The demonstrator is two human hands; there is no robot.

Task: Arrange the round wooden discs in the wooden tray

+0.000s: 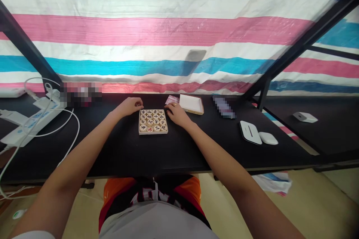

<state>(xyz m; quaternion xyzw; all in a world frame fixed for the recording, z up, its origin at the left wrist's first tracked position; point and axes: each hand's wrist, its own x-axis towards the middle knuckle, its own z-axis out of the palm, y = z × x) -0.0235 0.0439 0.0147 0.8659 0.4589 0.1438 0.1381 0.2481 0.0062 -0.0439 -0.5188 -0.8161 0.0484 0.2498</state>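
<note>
A shallow white box (153,133) lies on the black table, filled with rows of round xiangqi pieces (149,122). Most pieces bear dark characters; a red one shows in the front row. My left hand (131,106) rests by the box's far left corner, its fingers loosely curved with a gap inside and no object visible in them. At the box's right side, my right hand (177,114) lies with fingers loosely extended, close to the edge. Behind that hand sits an upturned box lid (191,104), beside a pink-and-white printed card (172,99).
A white power strip (36,121) with looping cables occupies the left side. Toward the right are a blurred phone-like item (223,106), a white flat device (250,132) and a small white case (268,138). Black metal frame bars (291,54) slant upward before a striped sheet (168,30).
</note>
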